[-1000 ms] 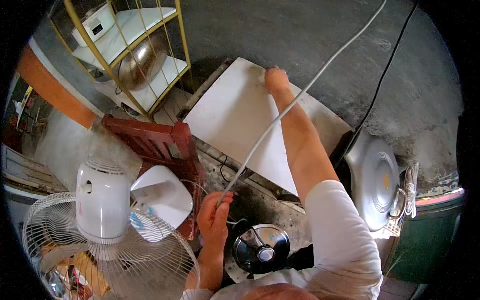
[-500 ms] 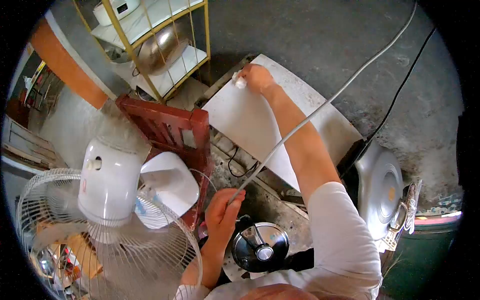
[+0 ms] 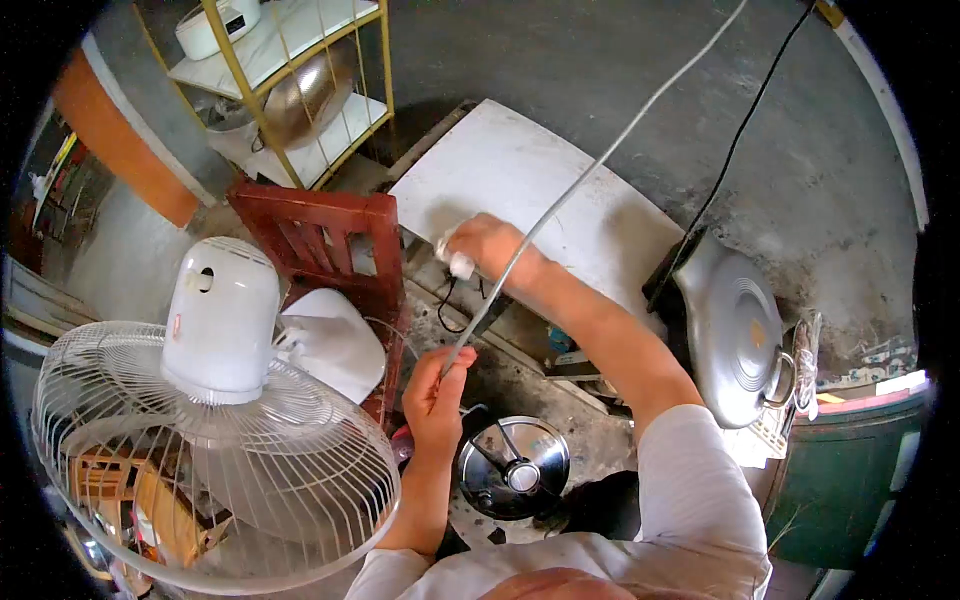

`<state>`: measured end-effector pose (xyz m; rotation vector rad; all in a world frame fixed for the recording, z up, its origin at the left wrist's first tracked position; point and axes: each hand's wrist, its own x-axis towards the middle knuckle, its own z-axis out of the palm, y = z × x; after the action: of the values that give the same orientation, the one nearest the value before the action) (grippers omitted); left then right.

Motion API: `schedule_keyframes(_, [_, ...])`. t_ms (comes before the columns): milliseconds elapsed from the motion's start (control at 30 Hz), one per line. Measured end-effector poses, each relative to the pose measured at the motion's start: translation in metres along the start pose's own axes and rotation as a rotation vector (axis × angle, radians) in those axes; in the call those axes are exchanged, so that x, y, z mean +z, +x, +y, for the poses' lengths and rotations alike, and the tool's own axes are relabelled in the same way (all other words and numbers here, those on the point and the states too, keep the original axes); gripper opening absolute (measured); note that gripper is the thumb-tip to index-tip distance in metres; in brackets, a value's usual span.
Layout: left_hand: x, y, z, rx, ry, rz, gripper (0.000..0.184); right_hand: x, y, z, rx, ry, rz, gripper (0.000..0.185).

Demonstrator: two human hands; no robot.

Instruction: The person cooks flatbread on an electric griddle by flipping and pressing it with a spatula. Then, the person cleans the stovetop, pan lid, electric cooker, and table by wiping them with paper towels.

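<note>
My left hand [image 3: 434,402] is closed around a long grey cable [image 3: 600,162], thumb along it. The cable runs up and to the right, passing in front of my right forearm. My right hand [image 3: 492,250] grips a crumpled white cloth or tissue [image 3: 460,264] between its fingers. It is at the near left edge of a white tabletop [image 3: 530,150]; I cannot tell whether the wad touches the edge. Below the hands is a round, shiny black thing [image 3: 513,468] with spokes and a silver hub.
A white fan [image 3: 222,310] with a wire cage stands at left, before a red wooden chair [image 3: 320,225]. Behind is a gold-framed shelf [image 3: 250,90]. A grey metal lid-like thing [image 3: 735,335] stands on edge at right. A black cord [image 3: 745,130] hangs beyond the tabletop.
My right hand has moved with the white wad from the tabletop's far left corner back to its near left edge. My left hand keeps hold of the cable. The view has shifted slightly.
</note>
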<state>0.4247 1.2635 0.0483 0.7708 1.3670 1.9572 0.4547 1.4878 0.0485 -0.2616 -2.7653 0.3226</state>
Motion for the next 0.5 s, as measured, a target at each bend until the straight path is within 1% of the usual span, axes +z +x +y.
schedule_keyframes(33, [0.001,0.001,-0.001,0.030,-0.033,0.008,0.011,0.009,-0.003,0.021,0.075,-0.070,0.030,0.021])
schedule_keyframes(67, [0.001,0.001,-0.003,0.056,-0.065,0.017,0.011,0.011,-0.004,0.059,0.101,-0.095,0.028,0.024])
schedule_keyframes(100, [-0.001,0.000,-0.003,0.047,-0.063,0.015,0.011,-0.007,-0.008,0.081,0.401,0.008,0.023,0.022])
schedule_keyframes(133, [-0.003,0.000,-0.003,0.017,-0.037,0.033,0.011,-0.007,-0.017,0.131,0.682,0.009,0.043,0.022])
schedule_keyframes(167, [-0.005,0.000,-0.004,-0.011,-0.011,0.053,0.011,-0.018,-0.024,0.173,0.741,-0.432,-0.149,0.028])
schedule_keyframes(200, [-0.005,0.000,-0.004,-0.012,-0.009,0.056,0.011,-0.051,-0.026,0.161,0.923,-0.451,-0.202,0.030])
schedule_keyframes(267, [-0.006,-0.001,-0.004,-0.071,-0.017,0.084,0.011,-0.062,-0.026,0.166,1.076,-0.422,-0.013,0.027])
schedule_keyframes(300, [-0.007,0.000,-0.005,-0.072,-0.010,0.090,0.011,-0.057,-0.016,0.169,1.072,-0.415,-0.016,0.027])
schedule_keyframes(367, [-0.007,0.000,-0.008,-0.015,-0.041,0.019,0.010,-0.035,0.016,0.169,0.819,-0.605,-0.209,0.024])
schedule_keyframes(433, [-0.005,-0.001,-0.007,-0.016,-0.052,0.020,0.010,-0.031,0.061,0.124,0.780,-0.398,-0.260,0.022])
schedule_keyframes(467, [-0.004,-0.001,-0.007,-0.016,-0.078,0.022,0.010,-0.005,0.078,0.130,0.744,-0.257,-0.186,0.020])
schedule_keyframes(500, [-0.003,-0.001,-0.008,-0.015,-0.076,0.029,0.010,0.026,0.088,0.131,0.466,-0.287,-0.058,0.017])
